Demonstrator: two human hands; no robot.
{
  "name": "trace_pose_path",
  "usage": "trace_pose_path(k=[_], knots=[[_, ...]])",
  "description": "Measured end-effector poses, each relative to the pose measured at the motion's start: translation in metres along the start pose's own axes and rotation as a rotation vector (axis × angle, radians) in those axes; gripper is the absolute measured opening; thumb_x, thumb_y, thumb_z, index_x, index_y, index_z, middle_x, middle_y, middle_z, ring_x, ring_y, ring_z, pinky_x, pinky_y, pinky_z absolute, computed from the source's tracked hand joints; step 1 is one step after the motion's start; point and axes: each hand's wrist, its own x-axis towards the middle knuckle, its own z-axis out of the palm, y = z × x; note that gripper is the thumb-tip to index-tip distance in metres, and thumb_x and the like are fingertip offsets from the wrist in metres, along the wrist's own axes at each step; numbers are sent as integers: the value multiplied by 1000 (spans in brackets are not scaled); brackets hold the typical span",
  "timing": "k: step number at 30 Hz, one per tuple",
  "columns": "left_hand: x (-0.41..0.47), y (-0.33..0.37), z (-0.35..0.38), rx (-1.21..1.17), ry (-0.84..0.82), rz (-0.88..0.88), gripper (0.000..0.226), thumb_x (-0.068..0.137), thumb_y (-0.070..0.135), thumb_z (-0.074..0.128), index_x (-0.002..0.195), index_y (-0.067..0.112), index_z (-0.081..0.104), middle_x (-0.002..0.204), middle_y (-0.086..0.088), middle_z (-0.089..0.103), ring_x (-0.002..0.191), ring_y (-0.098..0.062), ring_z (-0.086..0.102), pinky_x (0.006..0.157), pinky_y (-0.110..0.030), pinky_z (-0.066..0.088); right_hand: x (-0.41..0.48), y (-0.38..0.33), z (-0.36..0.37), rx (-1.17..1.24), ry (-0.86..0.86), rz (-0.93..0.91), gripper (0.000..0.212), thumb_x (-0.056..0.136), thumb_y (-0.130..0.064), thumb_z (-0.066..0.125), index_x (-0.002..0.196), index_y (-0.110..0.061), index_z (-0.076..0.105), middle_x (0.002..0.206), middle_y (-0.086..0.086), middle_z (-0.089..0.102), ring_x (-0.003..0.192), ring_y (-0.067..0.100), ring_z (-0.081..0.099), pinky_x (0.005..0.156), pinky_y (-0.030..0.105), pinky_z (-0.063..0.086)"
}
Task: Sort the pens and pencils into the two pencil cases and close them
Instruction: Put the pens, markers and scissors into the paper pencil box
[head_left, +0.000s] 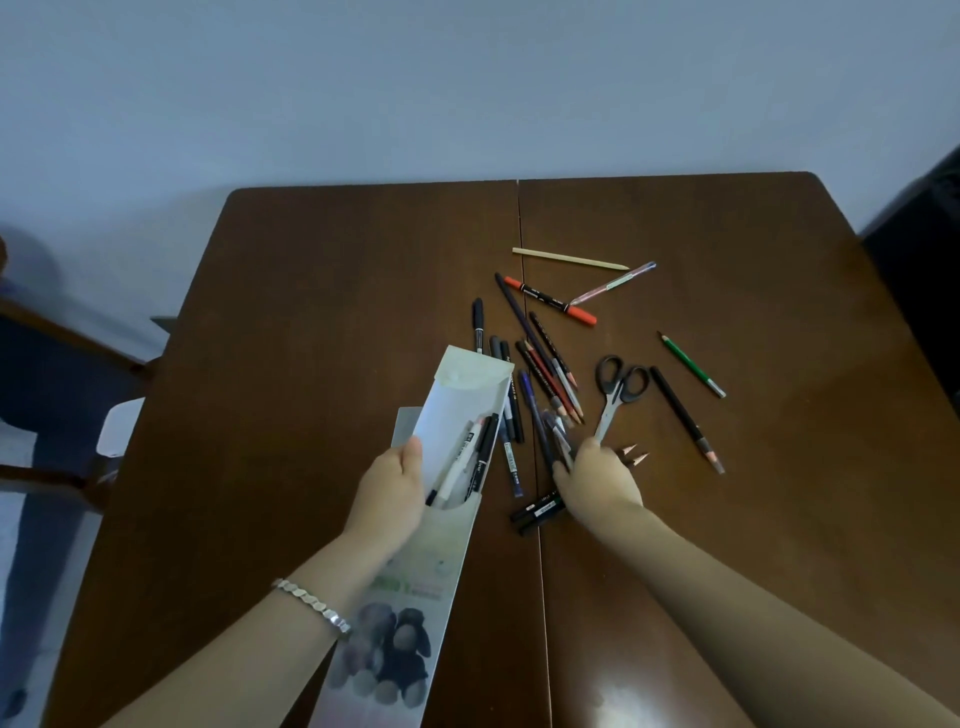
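Note:
My left hand (392, 488) holds a long white pencil case (447, 421) with its flap open; two or three pens (470, 462) stick out of its mouth. My right hand (597, 480) is closed around a blurred dark blue pen (540, 431) at the near end of a heap of pens and pencils (540, 364). Two pencil tips (634, 453) poke out beside that hand. A second flat case edge (408, 423) shows behind the first.
On the brown table (322, 312) lie black scissors (618, 395), a red marker (550, 300), a green pencil (691, 364), a black pencil (683, 415), a pale pencil (569, 258) and black markers (537, 512). A chair (62, 364) stands left.

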Motion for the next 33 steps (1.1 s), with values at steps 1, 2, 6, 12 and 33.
trace_pose_path(k=[1, 2, 6, 12, 33], knots=[[-1, 1, 1, 0, -2, 1, 49, 101, 35, 20, 61, 13, 34, 56, -2, 30, 50, -14, 30, 48, -23, 23, -1, 2, 3, -31, -17, -1, 36, 96, -28, 41, 116, 1, 50, 114, 21, 57, 106, 36, 56, 81, 37, 44], [-3, 1, 1, 1, -6, 0, 49, 101, 35, 20, 61, 12, 34, 56, -2, 30, 50, -14, 30, 48, -23, 23, -2, 4, 5, -31, -27, 0, 37, 96, -29, 41, 114, 1, 52, 110, 20, 57, 105, 36, 56, 81, 37, 44], [-8, -1, 1, -4, -9, 1, 49, 101, 35, 21, 60, 11, 34, 55, -3, 30, 50, -13, 31, 48, -23, 23, -5, 1, -1, 226, -48, 11, 33, 96, -23, 42, 110, 4, 55, 80, 9, 52, 75, 27, 57, 64, 29, 42], [-18, 2, 6, -51, -85, 35, 49, 101, 33, 21, 59, 12, 31, 56, -3, 28, 51, -13, 30, 51, -23, 23, -59, -39, -39, 1339, -22, -291, 20, 96, -2, 39, 105, -20, 45, 80, 3, 66, 73, 13, 66, 74, 26, 58], [-13, 3, -1, -94, 7, 109, 51, 101, 35, 23, 64, 10, 47, 59, -5, 42, 54, -17, 41, 53, -29, 29, -53, -47, -8, 429, 354, -732, 21, 90, -5, 53, 103, -7, 69, 103, 7, 67, 111, 15, 52, 98, 28, 41]])
